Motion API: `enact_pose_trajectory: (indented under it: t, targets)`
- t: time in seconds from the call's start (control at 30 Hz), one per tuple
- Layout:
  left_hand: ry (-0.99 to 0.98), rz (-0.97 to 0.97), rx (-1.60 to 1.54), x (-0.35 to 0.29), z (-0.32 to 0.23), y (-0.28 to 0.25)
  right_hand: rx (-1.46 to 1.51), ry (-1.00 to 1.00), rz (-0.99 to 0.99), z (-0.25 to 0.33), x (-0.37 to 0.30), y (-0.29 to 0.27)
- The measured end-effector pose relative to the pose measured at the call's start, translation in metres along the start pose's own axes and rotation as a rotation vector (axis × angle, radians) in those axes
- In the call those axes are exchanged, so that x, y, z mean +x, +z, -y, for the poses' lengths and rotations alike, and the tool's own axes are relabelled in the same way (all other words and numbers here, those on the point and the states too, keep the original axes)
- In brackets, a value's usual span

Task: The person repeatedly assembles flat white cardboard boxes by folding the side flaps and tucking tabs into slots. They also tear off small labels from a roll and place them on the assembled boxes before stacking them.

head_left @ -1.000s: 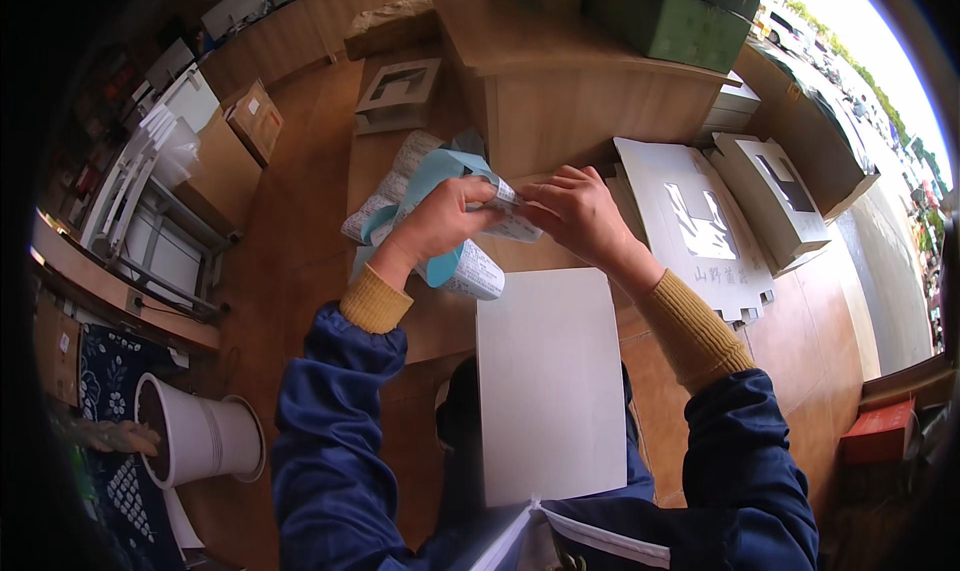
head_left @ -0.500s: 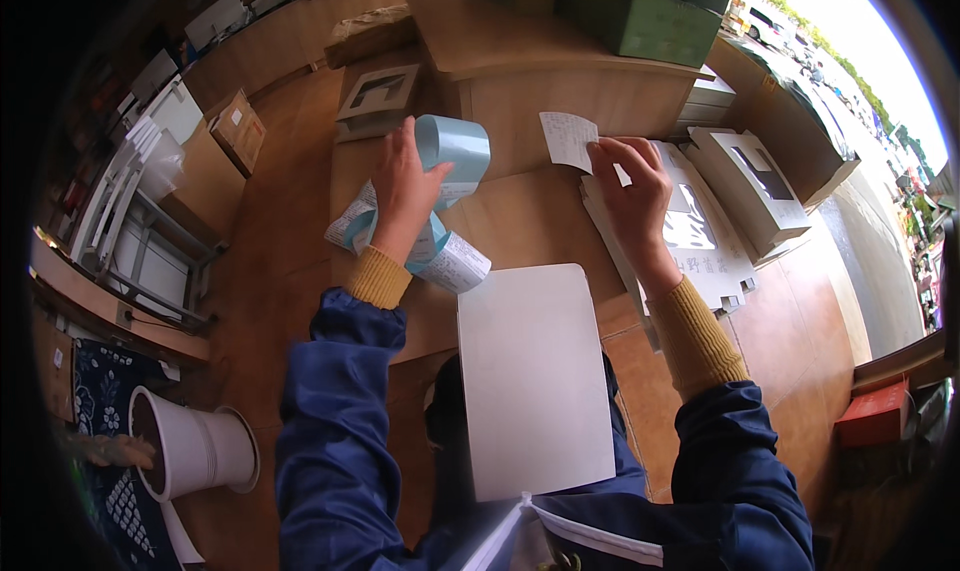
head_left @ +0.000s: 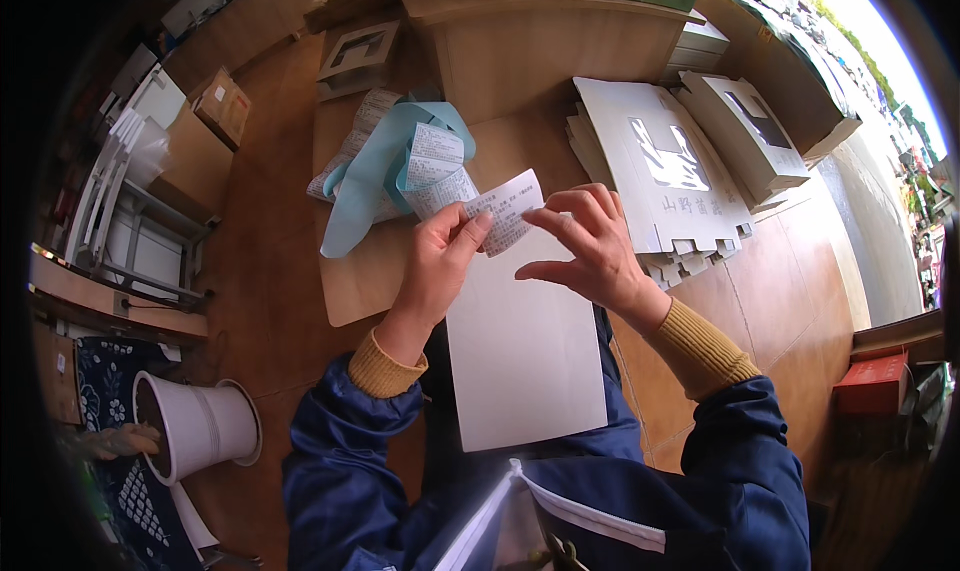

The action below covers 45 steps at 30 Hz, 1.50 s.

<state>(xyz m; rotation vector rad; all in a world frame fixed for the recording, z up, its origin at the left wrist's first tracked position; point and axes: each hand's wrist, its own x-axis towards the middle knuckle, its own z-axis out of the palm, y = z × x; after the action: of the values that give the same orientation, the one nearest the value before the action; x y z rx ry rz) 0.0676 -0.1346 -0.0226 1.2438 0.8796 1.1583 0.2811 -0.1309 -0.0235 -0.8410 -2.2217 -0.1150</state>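
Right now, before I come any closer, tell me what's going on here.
The person's left hand pinches a small printed label. The right hand is open at the label's right edge; whether it touches is unclear. Below lies a plain white panel; beyond, a blue-backed label strip lies loosely heaped on a wooden table.

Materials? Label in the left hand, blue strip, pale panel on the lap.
Label: thin paper, seemingly matte; white, printed, pinched by the left hand.
Blue strip: likely coated backing paper, smooth; it loops and curls. Plastic film not ruled out.
Pale panel: probably paperboard, matte; flat, straight-edged, no strong glare.
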Motion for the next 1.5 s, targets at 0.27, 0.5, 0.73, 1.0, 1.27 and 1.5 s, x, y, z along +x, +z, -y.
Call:
enact_pose_trajectory:
  t: [0.27,0.5,0.73,1.0,1.27,1.5]
  targets:
    - [-0.024,0.109,0.109,-0.029,0.015,0.000,1.051,0.899,0.163,0.006,-0.029,-0.004]
    - [-0.229,0.109,0.219,-0.057,0.047,-0.004,0.996,1.045,0.130,0.035,-0.077,0.007]
    - [-0.216,-0.017,0.642,-0.076,0.085,0.005,0.524,1.129,0.222,0.062,-0.111,0.041]
    - [-0.217,-0.132,0.732,-0.081,0.096,0.011,0.238,0.985,0.290,0.065,-0.105,0.050]
    - [-0.256,-0.140,0.795,-0.079,0.097,0.012,0.198,0.948,0.288,0.063,-0.102,0.055]
    - [-0.297,-0.140,0.859,-0.076,0.098,0.012,0.194,0.983,0.338,0.060,-0.101,0.056]
